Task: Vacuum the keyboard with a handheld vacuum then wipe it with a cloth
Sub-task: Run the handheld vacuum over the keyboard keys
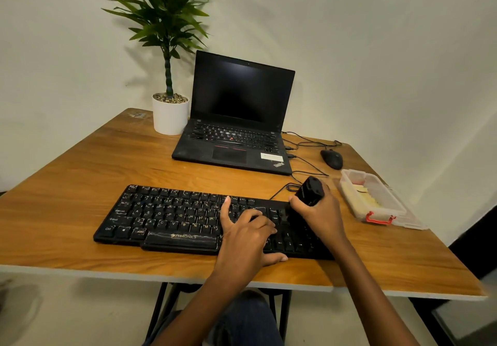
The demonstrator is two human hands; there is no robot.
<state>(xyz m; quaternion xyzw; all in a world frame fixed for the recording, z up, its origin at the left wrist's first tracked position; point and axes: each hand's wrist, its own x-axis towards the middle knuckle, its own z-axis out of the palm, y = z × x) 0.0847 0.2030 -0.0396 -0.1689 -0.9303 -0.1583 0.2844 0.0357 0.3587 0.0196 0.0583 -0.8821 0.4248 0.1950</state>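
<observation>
A black wired keyboard (166, 216) lies across the near part of the wooden table (80, 163). My left hand (247, 235) rests flat on the keyboard's right half, fingers spread over the keys and thumb at the front edge. My right hand (320, 211) grips a small black handheld vacuum (309, 191), held upright over the keyboard's right end; its nozzle is hidden behind the hand.
An open black laptop (236, 130) stands behind the keyboard, with a potted plant (170, 114) to its left. A black mouse (332, 159) and cables lie at the right. A clear plastic box (373, 200) with a red latch sits near the right edge.
</observation>
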